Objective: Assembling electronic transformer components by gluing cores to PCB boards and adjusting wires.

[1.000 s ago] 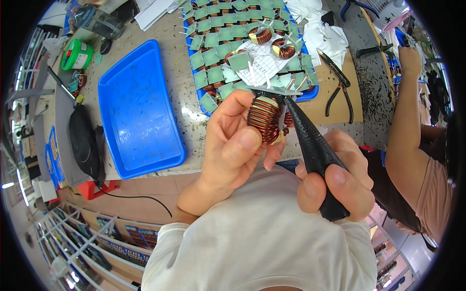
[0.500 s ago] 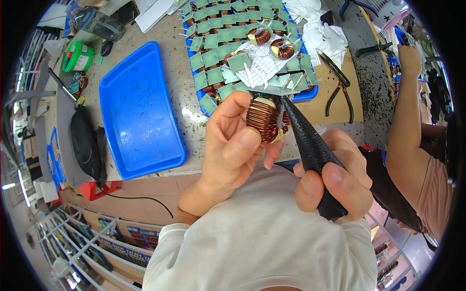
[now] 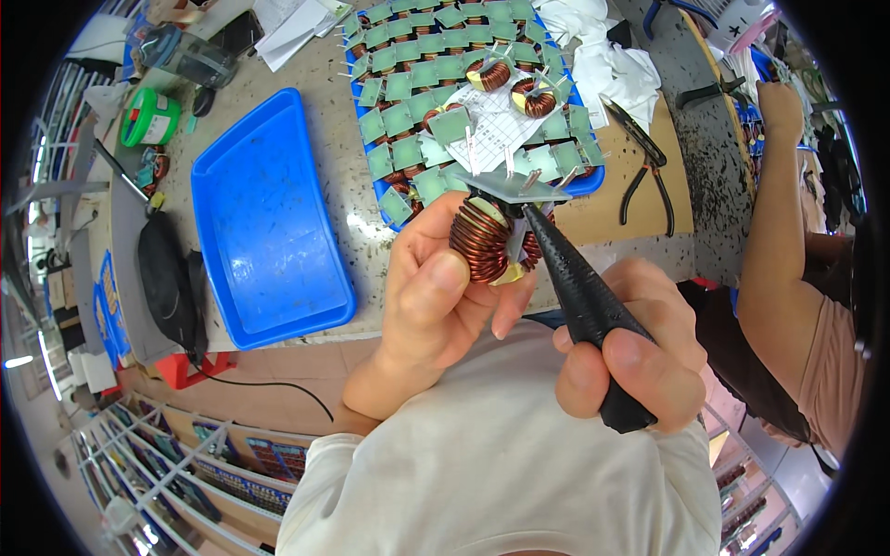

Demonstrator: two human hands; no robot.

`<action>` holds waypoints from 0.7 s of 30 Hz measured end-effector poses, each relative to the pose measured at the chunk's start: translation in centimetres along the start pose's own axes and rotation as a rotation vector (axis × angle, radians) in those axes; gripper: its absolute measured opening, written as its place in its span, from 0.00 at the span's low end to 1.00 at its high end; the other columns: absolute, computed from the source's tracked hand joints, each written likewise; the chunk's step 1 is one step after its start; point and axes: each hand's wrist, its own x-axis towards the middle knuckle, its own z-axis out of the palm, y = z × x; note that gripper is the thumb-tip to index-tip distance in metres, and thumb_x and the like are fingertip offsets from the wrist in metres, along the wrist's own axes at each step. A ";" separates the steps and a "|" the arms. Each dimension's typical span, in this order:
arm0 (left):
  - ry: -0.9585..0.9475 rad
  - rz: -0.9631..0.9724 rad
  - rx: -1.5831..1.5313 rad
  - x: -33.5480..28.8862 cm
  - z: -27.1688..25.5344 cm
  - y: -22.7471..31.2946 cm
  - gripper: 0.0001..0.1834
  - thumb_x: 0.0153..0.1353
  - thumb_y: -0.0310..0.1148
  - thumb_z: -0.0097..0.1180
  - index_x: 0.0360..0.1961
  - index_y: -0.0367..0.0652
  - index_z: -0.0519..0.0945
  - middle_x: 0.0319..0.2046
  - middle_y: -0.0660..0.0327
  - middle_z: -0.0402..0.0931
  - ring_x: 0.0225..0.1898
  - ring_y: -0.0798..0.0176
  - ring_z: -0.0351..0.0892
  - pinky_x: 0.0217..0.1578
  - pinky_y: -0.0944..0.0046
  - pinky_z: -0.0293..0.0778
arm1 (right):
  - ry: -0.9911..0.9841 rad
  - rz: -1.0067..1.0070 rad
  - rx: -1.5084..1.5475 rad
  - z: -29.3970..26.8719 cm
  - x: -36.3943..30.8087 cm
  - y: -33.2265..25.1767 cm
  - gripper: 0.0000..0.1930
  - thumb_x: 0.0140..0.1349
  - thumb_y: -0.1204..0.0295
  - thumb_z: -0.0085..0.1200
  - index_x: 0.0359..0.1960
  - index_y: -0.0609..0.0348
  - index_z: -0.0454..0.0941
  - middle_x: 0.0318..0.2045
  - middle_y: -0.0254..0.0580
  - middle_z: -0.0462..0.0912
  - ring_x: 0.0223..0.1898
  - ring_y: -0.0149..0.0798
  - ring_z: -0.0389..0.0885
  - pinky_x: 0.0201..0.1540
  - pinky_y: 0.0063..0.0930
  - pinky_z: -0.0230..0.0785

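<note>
Copper-wound ring coil (image 3: 479, 243) held up in front of the person's chest, over the near edge of the bench (image 3: 320, 102). Windings thick, glossy, reddish brown, packed side by side like ribs; pale yellow patches show at the top and underside of the ring, with a whitish strip at its middle. A flat, greenish, translucent plate (image 3: 519, 188) caps it, tilted, thin-edged, with pale pins standing up from it. Dark material sits between plate and windings.

Left hand (image 3: 422, 287): thumb and fingers closed on the coil from its left side, thumb tip near the lower windings. Right hand (image 3: 640, 352): fingers wrapped firmly around a black tapered tool (image 3: 584, 287), matte, finely textured, wide at the grip and narrowing to a point. The point reaches just under the plate; whether it actually touches is hard to tell from here.

Beyond the hands, a blue plastic tray (image 3: 593, 181) carries rows of similar plate-capped coils, overlapping like shingles. A creased, gridded paper (image 3: 496, 125) lies on them. To the right, dark-handled pliers (image 3: 640, 139) rest on smooth tan cardboard (image 3: 681, 157). To the left, a second blue tray (image 3: 273, 222), glossy, scuffed, raised-rimmed. Bench surface grey, speckled with dark marks.
</note>
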 end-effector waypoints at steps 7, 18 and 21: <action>-0.023 -0.052 0.140 0.2 -0.3 0.5 0.37 0.49 0.53 0.48 0.48 0.29 0.61 0.38 0.37 0.68 0.28 0.54 0.76 0.20 0.71 0.75 | 0.203 -0.085 0.041 1.0 -0.1 0.5 0.17 0.41 0.79 0.60 0.35 0.61 0.69 0.12 0.33 0.70 0.08 0.26 0.60 0.09 0.16 0.46; -0.025 -0.064 -0.012 0.0 0.0 0.4 0.32 0.48 0.48 0.53 0.43 0.28 0.64 0.33 0.52 0.71 0.16 0.66 0.66 0.14 0.72 0.62 | -0.020 0.041 -0.012 -0.1 -0.2 -0.4 0.18 0.52 0.77 0.49 0.44 0.56 0.59 0.17 0.39 0.72 0.12 0.31 0.62 0.13 0.23 0.54; -0.071 -0.030 0.003 0.1 -0.1 0.3 0.31 0.49 0.48 0.53 0.43 0.28 0.64 0.33 0.52 0.71 0.16 0.66 0.67 0.15 0.72 0.62 | 0.094 -0.018 -0.017 0.5 -0.3 0.3 0.18 0.46 0.79 0.54 0.40 0.59 0.64 0.15 0.37 0.71 0.10 0.28 0.61 0.11 0.20 0.51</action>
